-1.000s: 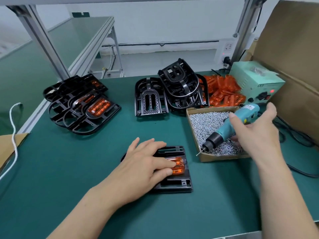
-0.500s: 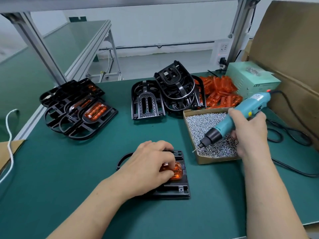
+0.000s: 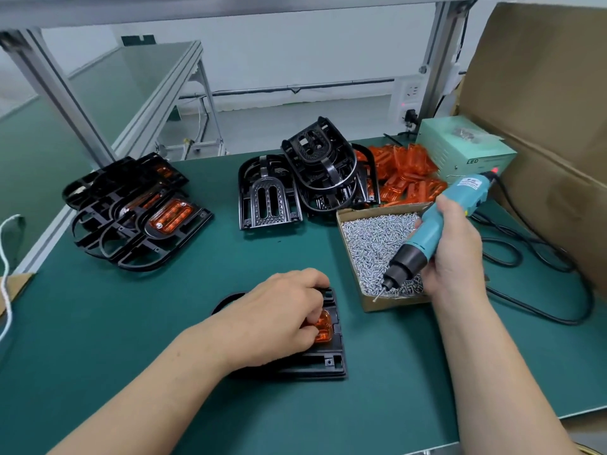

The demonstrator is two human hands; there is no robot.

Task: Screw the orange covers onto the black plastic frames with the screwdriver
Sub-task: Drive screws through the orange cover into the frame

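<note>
Head view: since the earlier frame the right hand [image 3: 456, 254] has brought the screwdriver [image 3: 427, 231] down and nearer, so its bit now sits at the near end of the screw box [image 3: 394, 303] with what looks like one screw on the tip; the left hand [image 3: 276, 313] has gone from lying flat to curling its fingers onto the orange cover [image 3: 323, 326].

That cover sits in a black frame [image 3: 328, 359] lying flat toward the middle of the near edge of the worktop [image 3: 131, 323]; the left fingers are clamped on the cover, the right fingers wrapped round the screwdriver body.

Progress, as a judgement: this cover is seated but not yet screwed; the step in hand is picking up a screw; a stack of finished frames [image 3: 138, 218], orange covers showing, lies toward the far left corner; several bare frames [image 3: 295, 185] wait along the far edge, with a heap of loose covers [image 3: 404, 178] just to their right; much remains.

Containers: the open cardboard screw box, right of centre, is filled with small silver screws [image 3: 371, 238]; a large cardboard carton [image 3: 542, 93] stands at the right edge, contents hidden.
</note>
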